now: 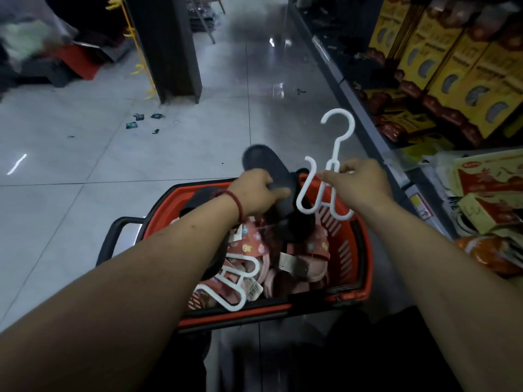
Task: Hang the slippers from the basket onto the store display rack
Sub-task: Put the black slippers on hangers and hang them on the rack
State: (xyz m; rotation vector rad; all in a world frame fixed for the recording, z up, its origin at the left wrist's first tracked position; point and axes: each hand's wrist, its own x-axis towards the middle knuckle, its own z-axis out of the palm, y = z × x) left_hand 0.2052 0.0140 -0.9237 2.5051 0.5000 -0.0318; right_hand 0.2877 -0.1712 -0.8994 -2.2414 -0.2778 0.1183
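Observation:
A red shopping basket (351, 267) stands on the floor below me, holding several pink patterned slippers (314, 250), a dark slipper and a white hanger (235, 281). My left hand (254, 193) grips a dark blue slipper (266, 168) above the basket's far rim. My right hand (359, 182) pinches a white plastic slipper hanger (336, 142) at its middle, hook pointing up, right beside the dark slipper. No display rack with slippers on it is in view.
A shelf with yellow boxes (441, 60) and packaged goods runs along the right. A dark pillar (167, 46) with a yellow hook strip (141, 60) stands at the back left. Small litter (141, 120) lies on the grey tiled floor.

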